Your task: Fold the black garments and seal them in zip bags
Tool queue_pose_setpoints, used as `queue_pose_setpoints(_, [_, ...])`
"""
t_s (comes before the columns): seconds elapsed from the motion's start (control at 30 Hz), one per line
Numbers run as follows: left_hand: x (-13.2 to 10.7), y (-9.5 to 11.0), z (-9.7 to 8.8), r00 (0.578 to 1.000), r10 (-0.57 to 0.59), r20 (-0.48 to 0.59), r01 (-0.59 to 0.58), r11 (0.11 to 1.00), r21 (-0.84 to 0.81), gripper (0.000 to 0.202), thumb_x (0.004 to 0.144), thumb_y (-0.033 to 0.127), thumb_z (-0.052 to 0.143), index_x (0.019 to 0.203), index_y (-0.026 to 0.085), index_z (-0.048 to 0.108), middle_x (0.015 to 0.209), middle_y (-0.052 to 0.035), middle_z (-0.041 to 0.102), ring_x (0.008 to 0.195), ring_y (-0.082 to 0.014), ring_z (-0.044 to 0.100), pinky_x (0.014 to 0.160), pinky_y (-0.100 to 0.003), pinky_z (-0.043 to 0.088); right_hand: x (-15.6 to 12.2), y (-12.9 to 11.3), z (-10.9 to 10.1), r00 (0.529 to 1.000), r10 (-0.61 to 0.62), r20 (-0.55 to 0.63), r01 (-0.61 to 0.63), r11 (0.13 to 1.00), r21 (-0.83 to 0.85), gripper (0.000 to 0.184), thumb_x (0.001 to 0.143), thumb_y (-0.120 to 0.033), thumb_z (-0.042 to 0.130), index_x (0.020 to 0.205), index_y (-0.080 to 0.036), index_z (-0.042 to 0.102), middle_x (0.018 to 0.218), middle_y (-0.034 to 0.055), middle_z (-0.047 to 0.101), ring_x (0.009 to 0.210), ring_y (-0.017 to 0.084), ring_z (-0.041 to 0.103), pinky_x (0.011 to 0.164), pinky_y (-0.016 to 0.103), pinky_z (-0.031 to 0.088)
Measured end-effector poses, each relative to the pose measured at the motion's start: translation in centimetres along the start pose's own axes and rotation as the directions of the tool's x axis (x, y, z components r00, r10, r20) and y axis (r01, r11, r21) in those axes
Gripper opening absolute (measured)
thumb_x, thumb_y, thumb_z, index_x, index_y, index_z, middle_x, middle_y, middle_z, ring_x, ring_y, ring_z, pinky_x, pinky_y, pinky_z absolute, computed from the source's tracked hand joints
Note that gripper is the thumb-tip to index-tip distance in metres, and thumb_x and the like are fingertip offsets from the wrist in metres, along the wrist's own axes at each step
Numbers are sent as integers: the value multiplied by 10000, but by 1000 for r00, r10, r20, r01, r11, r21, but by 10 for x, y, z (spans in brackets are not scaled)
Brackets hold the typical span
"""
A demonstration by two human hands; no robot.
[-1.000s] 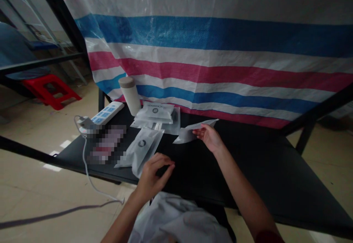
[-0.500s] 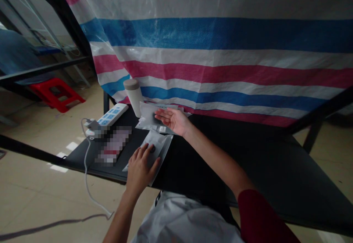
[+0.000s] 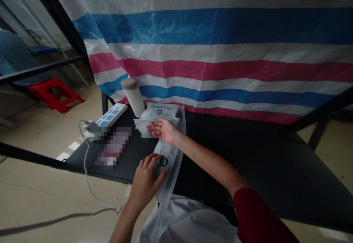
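Observation:
A frosted plastic bag (image 3: 167,173) with a round black logo lies at the front edge of the black table, overhanging it a little. My left hand (image 3: 147,177) rests on its left side, fingers spread. Farther back, my right hand (image 3: 163,129) is held with its palm turned to the left and its fingers stretched out, nothing gripped. It is beside a pale folded flap (image 3: 143,128); whether it touches the flap I cannot tell. Behind it sits a second pale packet (image 3: 161,110) with printed lettering and a logo.
A white bottle with a grey lid (image 3: 134,96) stands at the back left. Near it lie a white power strip (image 3: 111,116) with a plugged-in charger and a blurred-out flat item (image 3: 115,146). A striped tarp (image 3: 209,70) hangs behind. A person sits on a red stool (image 3: 56,94).
The front bag has shifted right and toward me, with my left hand on it. My right hand has moved slightly down and left. More of the rear packet's print shows.

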State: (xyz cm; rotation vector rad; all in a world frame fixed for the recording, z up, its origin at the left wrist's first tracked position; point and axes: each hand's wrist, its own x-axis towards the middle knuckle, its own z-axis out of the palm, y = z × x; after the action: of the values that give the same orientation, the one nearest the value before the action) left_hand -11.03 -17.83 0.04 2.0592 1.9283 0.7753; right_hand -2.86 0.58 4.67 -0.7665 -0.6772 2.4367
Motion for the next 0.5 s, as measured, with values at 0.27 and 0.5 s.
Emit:
queue_pose_setpoints(0.27, [3, 0, 0, 1000, -10, -5, 10, 1000, -24, 381, 890, 435, 565, 1219, 243, 568, 1233, -79, 594, 1104, -265, 556, 939, -430, 484, -8, -11, 0, 999, -27, 37, 28, 999, -24, 349, 994, -265, 325, 938, -95, 625, 787, 83, 717, 673, 144, 699, 472, 185, 512])
queue_pose_setpoints(0.5, [4, 2, 1, 1000, 0, -18, 0, 1000, -7, 387, 876, 436, 579, 1208, 237, 583, 1211, -82, 606, 1069, -256, 586, 915, -420, 513, -28, -18, 9, 993, -97, 72, 104, 989, -102, 233, 931, -156, 399, 879, -141, 625, 711, 15, 677, 577, 97, 642, 444, 147, 455])
